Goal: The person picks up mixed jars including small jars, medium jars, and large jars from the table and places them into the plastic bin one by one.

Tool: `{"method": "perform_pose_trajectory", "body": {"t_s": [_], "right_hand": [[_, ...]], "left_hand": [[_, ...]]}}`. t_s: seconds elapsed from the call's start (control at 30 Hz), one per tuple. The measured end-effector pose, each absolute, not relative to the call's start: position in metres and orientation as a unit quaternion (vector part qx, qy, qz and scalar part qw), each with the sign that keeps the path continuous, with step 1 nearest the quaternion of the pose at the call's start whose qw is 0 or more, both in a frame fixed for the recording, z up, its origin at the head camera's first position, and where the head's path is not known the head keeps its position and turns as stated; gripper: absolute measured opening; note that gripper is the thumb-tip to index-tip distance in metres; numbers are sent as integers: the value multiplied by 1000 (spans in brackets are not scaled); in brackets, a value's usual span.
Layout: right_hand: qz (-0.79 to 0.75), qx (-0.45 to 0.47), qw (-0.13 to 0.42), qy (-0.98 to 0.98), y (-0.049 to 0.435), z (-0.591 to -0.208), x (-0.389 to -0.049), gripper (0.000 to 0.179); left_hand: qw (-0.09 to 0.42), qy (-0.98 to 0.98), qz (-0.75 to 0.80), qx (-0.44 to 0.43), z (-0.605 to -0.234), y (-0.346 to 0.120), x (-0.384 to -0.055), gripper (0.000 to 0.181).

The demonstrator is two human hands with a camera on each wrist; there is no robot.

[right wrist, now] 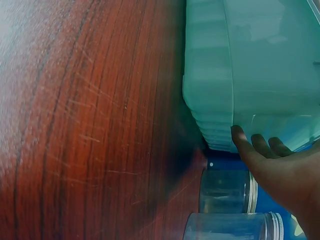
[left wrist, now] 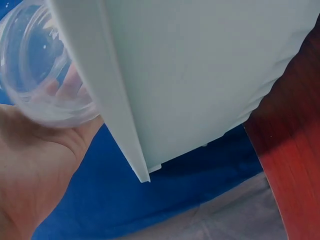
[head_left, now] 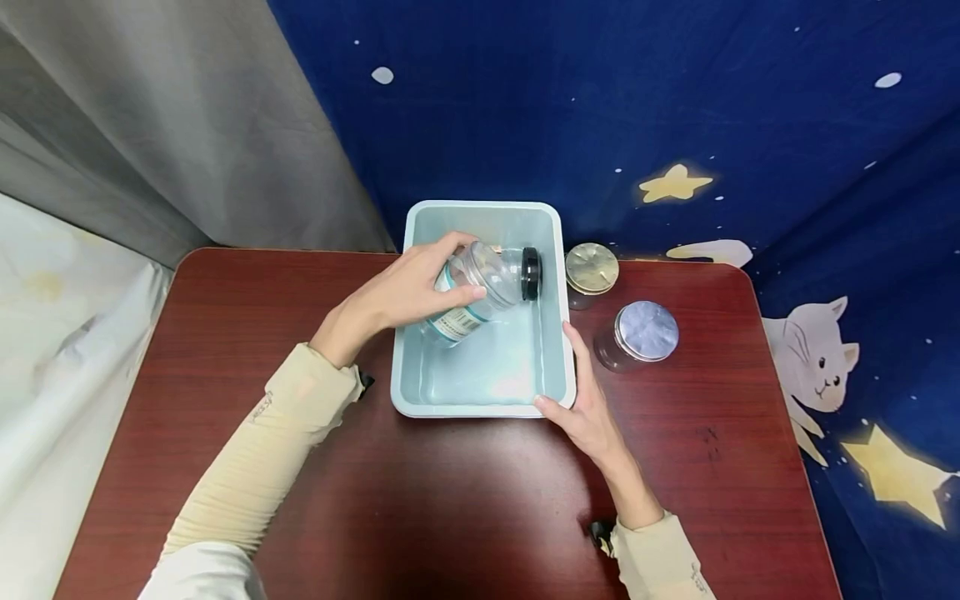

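Note:
A pale blue plastic bin [head_left: 483, 410] stands on the table, its far part reaching past the back edge. My left hand [head_left: 405, 287] reaches over its left rim and grips a clear plastic jar [head_left: 457, 323] bearing a white-and-teal label. That jar is tilted, and its round end [left wrist: 35, 65] shows in the left wrist view. Beside it in the bin lies a clear jar with a black lid [head_left: 531, 273], partly hidden. At the bin's near right corner my right hand [head_left: 588, 408] holds the rim, thumb on top and fingers along the outer wall.
Right of the bin stand two clear jars with metallic lids, a gold-toned lidded jar [head_left: 592, 268] and a silver-lidded jar [head_left: 647, 332]. Both are close to my right hand. Behind the red-brown table [head_left: 450, 517] hang a blue starry curtain [head_left: 600, 108] and a grey curtain [head_left: 187, 108].

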State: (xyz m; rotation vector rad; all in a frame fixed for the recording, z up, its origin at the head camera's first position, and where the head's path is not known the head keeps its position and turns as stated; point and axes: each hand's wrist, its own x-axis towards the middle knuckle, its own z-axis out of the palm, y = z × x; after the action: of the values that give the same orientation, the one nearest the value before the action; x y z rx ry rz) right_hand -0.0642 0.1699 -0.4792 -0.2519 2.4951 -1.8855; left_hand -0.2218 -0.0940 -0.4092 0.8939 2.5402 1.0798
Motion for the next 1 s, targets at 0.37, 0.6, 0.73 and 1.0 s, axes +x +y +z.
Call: {"method": "perform_pose_trajectory", "body": {"t_s": [0.37,0.6,0.73,1.0], "right_hand": [[-602,-82,2,795,170,-479,-64,94],[-601,-84,3,795,169,-479,-64,94],[-601,-82,7,795,169,-479,-63,94],[-596,-70,10,799,169,-479,-64,94]], "left_hand": [[140,884,305,326,-404,-81,-224,80],[135,904,228,336,-406,-73,-220,93],[135,911,198,335,-405,-70,-217,96],[169,913,155,336,-406,-63,-215,92]]}}
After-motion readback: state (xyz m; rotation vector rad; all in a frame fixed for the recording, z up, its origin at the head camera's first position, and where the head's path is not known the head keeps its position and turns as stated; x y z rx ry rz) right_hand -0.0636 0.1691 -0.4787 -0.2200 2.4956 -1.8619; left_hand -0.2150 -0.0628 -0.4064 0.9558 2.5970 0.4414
